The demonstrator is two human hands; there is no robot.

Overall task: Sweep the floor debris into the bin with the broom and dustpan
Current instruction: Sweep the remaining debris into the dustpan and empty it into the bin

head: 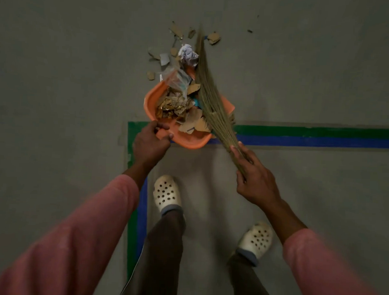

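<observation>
A flat, matte grey concrete floor [59,76] fills the whole view under dim, even light, darker toward the edges. A painted or taped green stripe [300,131] runs from just 9 o'clock of centre out to 3 o'clock, with a blue stripe [299,141] touching its 6 o'clock side. Both turn a corner and run on toward 7 o'clock. The floor inside that corner looks slightly paler.

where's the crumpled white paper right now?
Head view, upper centre: the crumpled white paper lies on the floor just beyond the orange dustpan, left of the broom.
</observation>
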